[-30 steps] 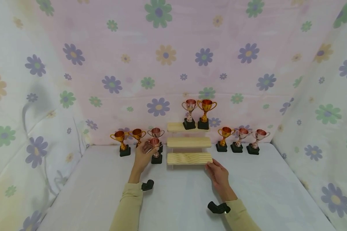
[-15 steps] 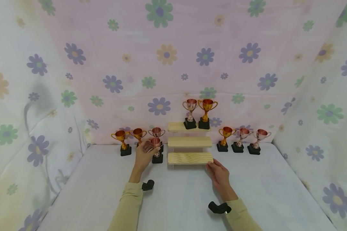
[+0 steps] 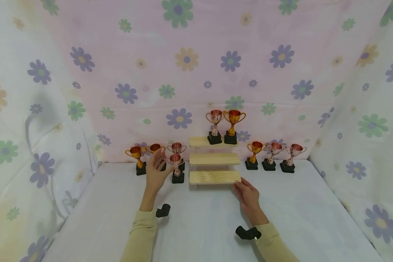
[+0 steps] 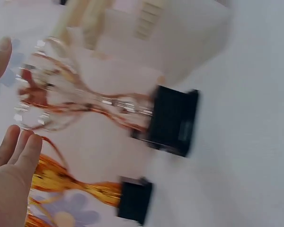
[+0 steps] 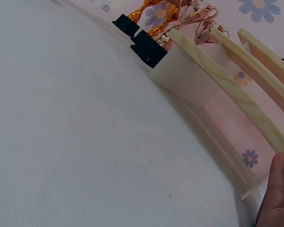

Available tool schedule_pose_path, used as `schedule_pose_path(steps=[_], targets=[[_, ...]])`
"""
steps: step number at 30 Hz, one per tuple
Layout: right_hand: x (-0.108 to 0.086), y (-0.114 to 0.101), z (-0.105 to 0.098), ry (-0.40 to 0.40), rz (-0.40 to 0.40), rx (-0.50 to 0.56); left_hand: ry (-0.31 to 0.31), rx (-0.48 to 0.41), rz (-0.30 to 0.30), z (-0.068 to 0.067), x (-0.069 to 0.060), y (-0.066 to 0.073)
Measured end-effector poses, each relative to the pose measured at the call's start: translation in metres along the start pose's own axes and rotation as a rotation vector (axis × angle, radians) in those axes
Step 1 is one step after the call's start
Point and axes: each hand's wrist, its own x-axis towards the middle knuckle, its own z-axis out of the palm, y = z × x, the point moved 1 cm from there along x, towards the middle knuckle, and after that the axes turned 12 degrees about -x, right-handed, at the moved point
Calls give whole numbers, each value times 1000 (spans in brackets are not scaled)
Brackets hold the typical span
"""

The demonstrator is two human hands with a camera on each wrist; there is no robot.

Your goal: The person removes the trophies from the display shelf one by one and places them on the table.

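Observation:
My left hand (image 3: pixel 156 173) is beside a pink-gold trophy cup (image 3: pixel 178 178) that stands upright on the table, left of a three-step wooden display stand (image 3: pixel 214 177). In the left wrist view, the fingers (image 4: pixel 31 153) and thumb are apart, near the cup's rim, not gripping the trophy (image 4: pixel 173 120). Blur keeps me from telling whether they touch a handle. My right hand (image 3: pixel 247 196) pinches the right end of the stand's lowest step, which shows edge-on as a board (image 5: pixel 227 90) in the right wrist view. A pink-gold trophy (image 3: pixel 214 137) and a gold trophy (image 3: pixel 230 137) stand on the top step.
Left of the stand, behind my left hand, are a gold trophy (image 3: pixel 141 169), another gold one (image 3: pixel 155 147) partly hidden, and a pink-gold one (image 3: pixel 177 147). To the right stand a gold trophy (image 3: pixel 251 163) and two pink-gold ones. Flowered cloth (image 3: pixel 196 72) encloses the white-covered table (image 3: pixel 203 222).
My left hand has let go of the front pink-gold trophy and shifted slightly left, with its fingers spreading apart. The trophy stays upright in place. My right hand keeps holding the stand's lowest step.

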Motion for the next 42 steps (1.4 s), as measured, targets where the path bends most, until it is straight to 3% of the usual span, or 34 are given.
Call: schedule_pose_path(steps=[6, 10, 16, 21, 27, 35, 42], targets=[[0, -1, -2, 19, -5, 13, -6, -11, 185, 24, 17, 39], [-1, 1, -3, 8, -1, 15, -52, -55, 246, 50, 30, 58], [-2, 0, -1, 1, 1, 9, -142, -134, 206, 92, 57, 72], [0, 0, -1, 5, 0, 23, -187, -81, 168, 120, 81, 71], [1, 2, 0, 8, 13, 15, -187, -41, 116, 145, 101, 66], [-1, -1, 0, 6, 17, 2, -214, 10, -5, 169, 114, 54], [1, 0, 0, 8, 6, 7, -184, 49, -7, 182, 114, 49]])
